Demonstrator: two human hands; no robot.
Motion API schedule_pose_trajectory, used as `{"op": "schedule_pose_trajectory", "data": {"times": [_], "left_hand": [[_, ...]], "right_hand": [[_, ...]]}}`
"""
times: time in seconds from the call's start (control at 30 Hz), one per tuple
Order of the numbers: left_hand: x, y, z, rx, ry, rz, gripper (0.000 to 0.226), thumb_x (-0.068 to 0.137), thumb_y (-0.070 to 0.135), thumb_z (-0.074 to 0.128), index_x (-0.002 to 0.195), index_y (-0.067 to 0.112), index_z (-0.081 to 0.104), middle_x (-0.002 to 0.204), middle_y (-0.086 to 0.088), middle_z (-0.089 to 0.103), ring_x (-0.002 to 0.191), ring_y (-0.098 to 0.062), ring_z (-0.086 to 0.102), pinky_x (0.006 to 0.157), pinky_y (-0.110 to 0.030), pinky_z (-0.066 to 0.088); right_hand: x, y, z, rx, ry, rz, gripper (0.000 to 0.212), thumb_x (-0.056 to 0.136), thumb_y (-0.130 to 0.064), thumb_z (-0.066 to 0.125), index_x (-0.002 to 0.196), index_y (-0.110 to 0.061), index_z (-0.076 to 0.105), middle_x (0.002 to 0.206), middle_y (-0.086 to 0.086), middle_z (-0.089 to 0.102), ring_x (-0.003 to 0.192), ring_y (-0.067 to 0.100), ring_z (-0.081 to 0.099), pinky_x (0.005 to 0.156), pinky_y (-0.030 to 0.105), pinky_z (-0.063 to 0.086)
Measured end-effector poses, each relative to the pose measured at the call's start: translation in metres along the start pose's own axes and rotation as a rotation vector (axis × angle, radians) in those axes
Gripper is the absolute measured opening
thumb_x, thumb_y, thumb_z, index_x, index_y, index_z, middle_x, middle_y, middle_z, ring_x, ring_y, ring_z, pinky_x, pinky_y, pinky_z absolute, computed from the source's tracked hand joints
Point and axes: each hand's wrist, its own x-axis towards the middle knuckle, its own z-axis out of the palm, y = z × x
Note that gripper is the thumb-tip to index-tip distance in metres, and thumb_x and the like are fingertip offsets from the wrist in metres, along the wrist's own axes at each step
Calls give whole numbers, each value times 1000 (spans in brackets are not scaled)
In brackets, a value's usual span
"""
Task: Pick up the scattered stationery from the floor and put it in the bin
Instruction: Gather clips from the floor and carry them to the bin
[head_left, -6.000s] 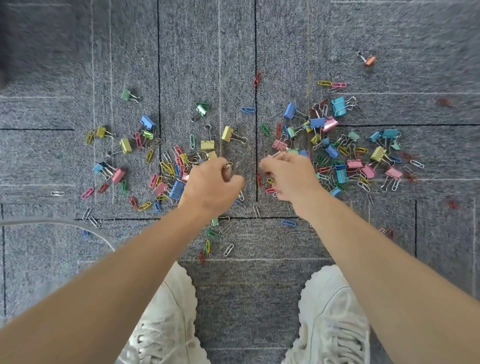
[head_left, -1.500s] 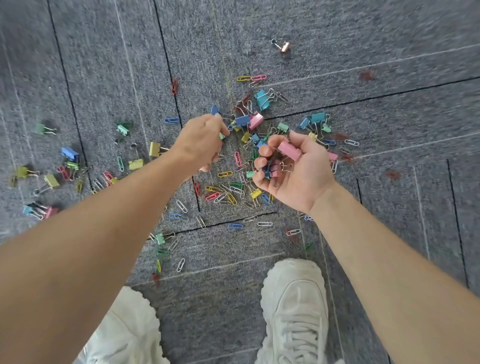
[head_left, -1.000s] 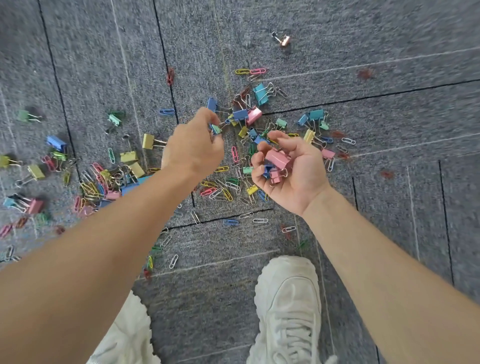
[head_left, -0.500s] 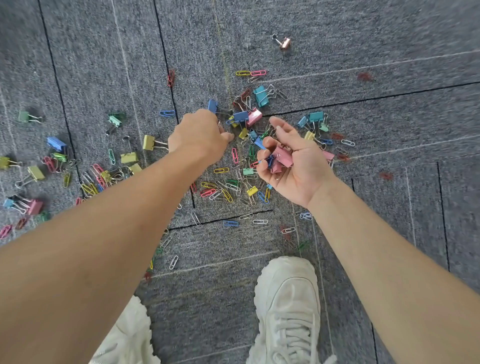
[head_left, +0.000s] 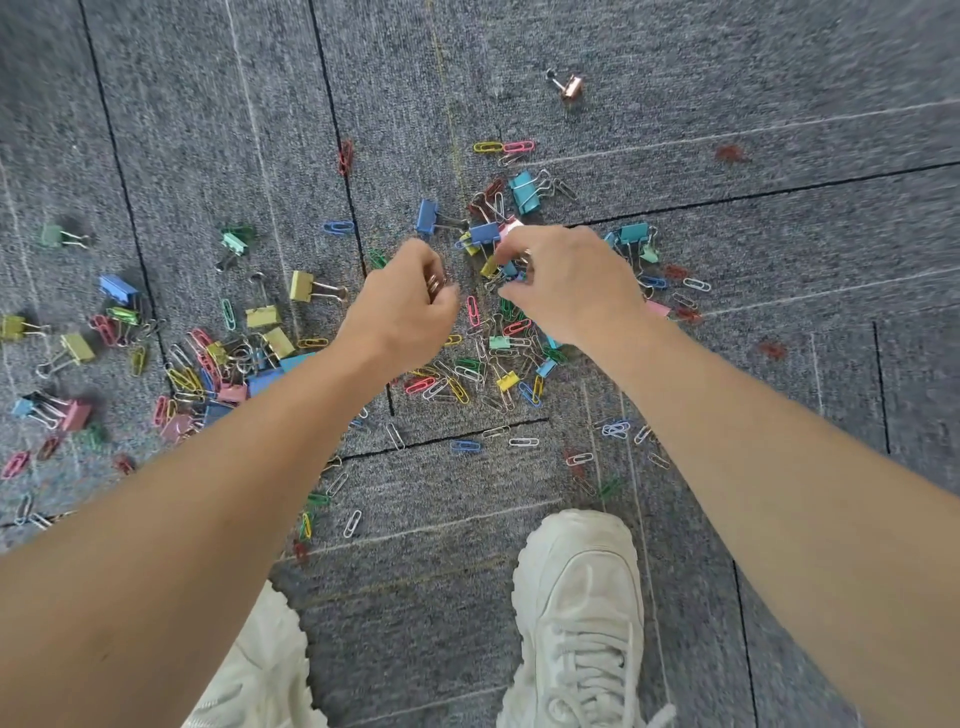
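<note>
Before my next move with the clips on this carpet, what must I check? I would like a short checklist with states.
1. Left hand grips clips: ok, metal shows between its fingers.
2. Right hand holds a load: cannot tell, palm faces down.
3. Bin in view: not ok.
4. Carpet cleared: not ok, many loose clips lie there.
5. Copper binder clip gathered: not ok, lies apart.

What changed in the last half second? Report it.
The right hand, palm up cradling pink binder clips before, has rolled palm down over the clip pile, its load now hidden. The left hand stays curled beside it. The copper binder clip lies unmoved.
</note>
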Motion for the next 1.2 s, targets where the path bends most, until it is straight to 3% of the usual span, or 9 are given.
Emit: {"op": "schedule_pose_trajectory", "data": {"times": [0.13,0.27,0.37,0.47,0.6,0.7,0.93,1.03,1.2], "left_hand": [[-4,-5,6,59,-20,-20,16,99,29,56,113,23,51,69,3,58,56,-17,52,65,-37,54],[-12,-5,18,112,-49,-60,20,89,46,68,100,33,57,77,6,63,72,-19,64,78,-42,59],[-17,3,29,182,-24,-100,32,84,59,69,102,35,57,91,5,66,81,-20,66,82,-42,57],[-16,15,36,267,10,-162,38,81,65,67,101,33,60,92,5,61,86,-21,63,76,-34,51],[-16,24,44,332,5,-242,36,81,63,69,87,29,62,88,2,63,86,-24,65,67,-32,44],[-16,27,47,330,25,-271,36,81,59,72,92,25,65,91,0,67,87,-25,67,68,-33,48],[-15,31,50,350,26,-264,33,81,47,78,102,23,67,99,-3,70,92,-28,68,79,-40,57],[-18,29,50,318,15,-281,28,81,50,77,94,26,69,96,-2,70,90,-27,68,78,-38,57],[-23,17,48,131,26,-210,18,88,43,68,88,27,58,85,3,67,77,-22,66,75,-40,59]], "right_hand": [[8,-4,-1,-162,-29,-9,24,92,-38,68,115,-33,63,108,4,66,98,29,64,70,32,41],[2,5,5,-22,34,-34,10,90,-34,66,93,-26,63,87,1,66,80,23,63,65,29,46],[-12,16,10,553,112,104,21,87,-17,63,70,-19,51,62,-5,52,54,15,46,52,27,40],[-32,24,6,1286,67,386,23,89,-4,55,71,-15,45,62,0,54,54,15,44,48,27,36],[-47,34,6,1622,-4,526,24,92,4,43,93,-17,53,75,7,63,57,16,47,50,25,32],[-47,35,8,1450,-10,539,32,93,3,44,98,-18,68,77,5,58,58,13,47,50,25,34],[-25,24,16,396,160,348,19,92,-35,66,82,-20,70,72,-5,66,63,11,59,60,28,50],[-13,19,22,187,184,364,35,87,-52,68,83,-17,65,82,3,67,76,23,62,63,31,47],[-6,10,18,66,177,378,41,87,-52,69,101,-15,66,92,5,62,82,23,48,66,30,35]]}}
